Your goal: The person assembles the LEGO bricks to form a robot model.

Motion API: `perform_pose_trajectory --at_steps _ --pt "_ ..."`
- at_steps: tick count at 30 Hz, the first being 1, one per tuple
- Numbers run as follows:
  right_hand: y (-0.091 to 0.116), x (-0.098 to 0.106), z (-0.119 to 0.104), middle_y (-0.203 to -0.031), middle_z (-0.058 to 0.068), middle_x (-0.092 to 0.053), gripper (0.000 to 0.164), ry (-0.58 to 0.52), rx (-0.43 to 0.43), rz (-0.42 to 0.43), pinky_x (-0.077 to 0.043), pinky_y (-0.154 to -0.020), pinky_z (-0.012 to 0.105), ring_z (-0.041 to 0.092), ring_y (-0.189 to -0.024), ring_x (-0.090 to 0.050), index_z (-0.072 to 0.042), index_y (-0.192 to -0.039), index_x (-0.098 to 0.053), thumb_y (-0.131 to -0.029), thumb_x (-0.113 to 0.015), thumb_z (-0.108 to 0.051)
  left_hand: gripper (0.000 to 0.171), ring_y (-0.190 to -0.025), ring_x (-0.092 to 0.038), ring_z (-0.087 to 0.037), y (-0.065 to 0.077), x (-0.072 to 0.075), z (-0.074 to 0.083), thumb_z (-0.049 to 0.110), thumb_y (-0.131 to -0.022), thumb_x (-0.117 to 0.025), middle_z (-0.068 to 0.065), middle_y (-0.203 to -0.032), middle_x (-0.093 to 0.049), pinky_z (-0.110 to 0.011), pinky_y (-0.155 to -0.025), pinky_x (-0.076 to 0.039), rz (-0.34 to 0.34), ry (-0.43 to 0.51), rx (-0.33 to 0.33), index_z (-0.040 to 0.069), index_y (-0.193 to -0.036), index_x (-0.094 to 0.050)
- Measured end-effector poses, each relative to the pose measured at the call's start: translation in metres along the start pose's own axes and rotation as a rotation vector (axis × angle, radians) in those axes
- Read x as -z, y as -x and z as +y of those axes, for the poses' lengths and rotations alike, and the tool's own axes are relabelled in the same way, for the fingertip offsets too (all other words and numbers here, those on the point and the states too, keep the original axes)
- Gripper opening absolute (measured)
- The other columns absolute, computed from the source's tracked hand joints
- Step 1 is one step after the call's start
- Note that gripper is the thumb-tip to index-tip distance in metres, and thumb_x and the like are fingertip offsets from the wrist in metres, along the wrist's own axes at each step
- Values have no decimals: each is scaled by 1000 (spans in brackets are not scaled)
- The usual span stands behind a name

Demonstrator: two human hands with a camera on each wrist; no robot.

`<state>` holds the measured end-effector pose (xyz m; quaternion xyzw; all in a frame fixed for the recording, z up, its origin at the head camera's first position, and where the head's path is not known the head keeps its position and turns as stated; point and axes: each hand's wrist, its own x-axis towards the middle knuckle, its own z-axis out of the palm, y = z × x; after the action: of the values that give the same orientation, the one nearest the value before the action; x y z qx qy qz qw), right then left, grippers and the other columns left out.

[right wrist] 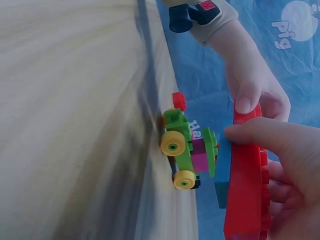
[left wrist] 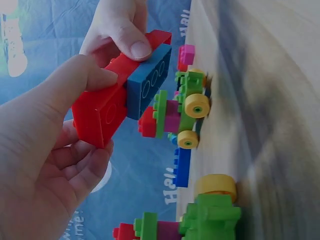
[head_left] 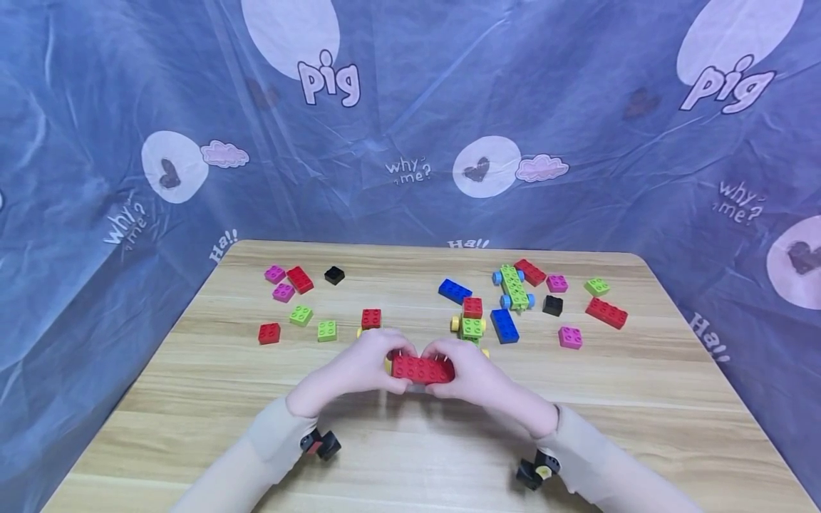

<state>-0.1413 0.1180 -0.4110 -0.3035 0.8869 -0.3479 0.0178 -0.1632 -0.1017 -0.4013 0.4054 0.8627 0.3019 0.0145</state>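
Observation:
In the head view, my left hand (head_left: 368,363) and right hand (head_left: 471,370) hold a red toy brick (head_left: 420,369) between them, studs up, above the table. A blue brick (left wrist: 149,82) is joined to its underside, as the left wrist view shows. My left thumb and fingers grip one end of the red part; my right thumb (right wrist: 255,131) presses near the other end. Whether the red part is one brick or two, I cannot tell. Just beyond the hands stands a green brick car with yellow wheels (head_left: 471,328); a second one is mostly hidden behind the left hand.
Loose bricks lie on the wooden table (head_left: 224,427): red (head_left: 269,333), green (head_left: 327,330), black (head_left: 334,275) and pink on the left. At right are a green car base with blue wheels (head_left: 514,287), blue bricks (head_left: 504,325) and a long red brick (head_left: 606,313). Printed blue cloth hangs behind.

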Motion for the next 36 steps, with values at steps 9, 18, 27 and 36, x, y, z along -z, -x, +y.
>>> perform_pose_trajectory --at_steps 9,18,27,36 --pt "-10 3 -1 -96 -2 -68 35 13 24 67 -51 -69 21 8 -81 -57 -12 -103 -67 -74 -84 -24 33 -76 -53 -6 -4 9 -4 17 -65 -82 5 -87 -66 -19 -65 -47 66 -4 10 12 -96 -72" --pt "-20 7 -2 -102 4 -71 36 38 51 81 -51 -68 19 12 -83 -61 -9 -108 -70 -77 -82 -24 34 -78 -57 -8 -6 15 -12 16 -68 -82 1 -91 -68 -26 -67 -53 99 5 -17 10 -100 -71" --pt "-35 15 -1 -99 5 -72 34 88 96 99 -53 -72 24 15 -86 -65 -7 -106 -71 -78 -80 -25 44 -90 -65 -16 -7 22 -23 19 -75 -81 -7 -108 -70 -25 -79 -55 111 75 40 5 -115 -67" --pt "-47 18 3 -100 5 -72 32 103 94 100 -54 -74 28 17 -89 -64 -8 -105 -71 -78 -80 -24 54 -94 -66 -20 -6 26 -31 22 -74 -83 -9 -111 -69 -36 -86 -54 183 127 77 3 -121 -64"
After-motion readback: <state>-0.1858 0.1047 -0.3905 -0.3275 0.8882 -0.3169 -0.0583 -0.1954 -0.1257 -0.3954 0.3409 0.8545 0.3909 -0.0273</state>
